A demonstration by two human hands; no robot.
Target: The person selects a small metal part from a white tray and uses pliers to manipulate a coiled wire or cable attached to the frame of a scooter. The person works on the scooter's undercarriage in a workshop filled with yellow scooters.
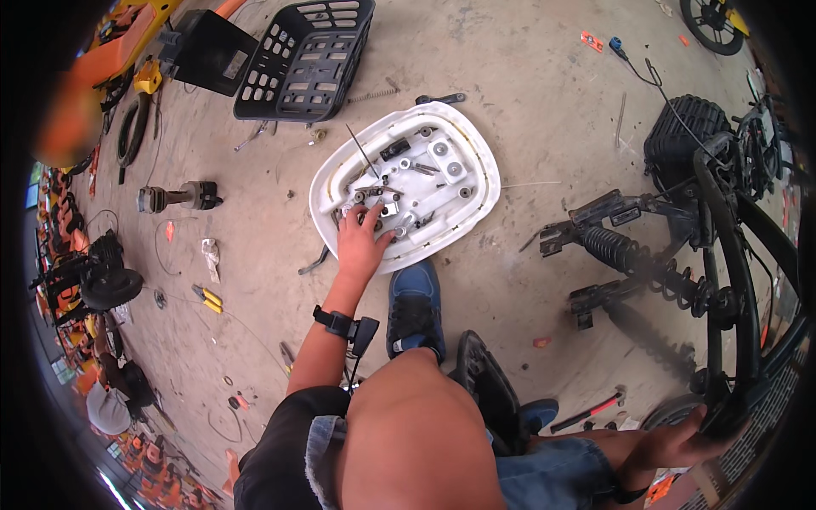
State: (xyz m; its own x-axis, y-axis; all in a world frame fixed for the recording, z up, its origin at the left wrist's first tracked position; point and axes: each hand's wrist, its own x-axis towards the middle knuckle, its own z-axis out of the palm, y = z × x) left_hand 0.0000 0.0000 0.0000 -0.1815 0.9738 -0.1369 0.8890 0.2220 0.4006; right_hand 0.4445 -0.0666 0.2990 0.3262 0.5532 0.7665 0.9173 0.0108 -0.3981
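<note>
My left hand (362, 245) reaches into a white plastic tray (486, 161) on the ground, fingers apart and touching the small metal parts in its near left part. Bolts, bushings and washers lie loose there, along with a white block with two round inserts (447, 161) and a thin rod (362, 150) that sticks out over the rim. At the lower right, my right hand (680, 440) is closed round the near end of a black tubular vehicle frame (748, 314). Its fingertips are partly hidden behind the tube. A coil-spring shock absorber (633, 253) is attached to the frame.
A black plastic basket (310, 64) and a black box (212, 53) stand beyond the tray. On the left lie a metal shaft part (178, 197) and yellow-handled pliers (208, 297). A red-handled hammer (588, 411) lies near my right forearm. My blue shoe (415, 310) is against the tray.
</note>
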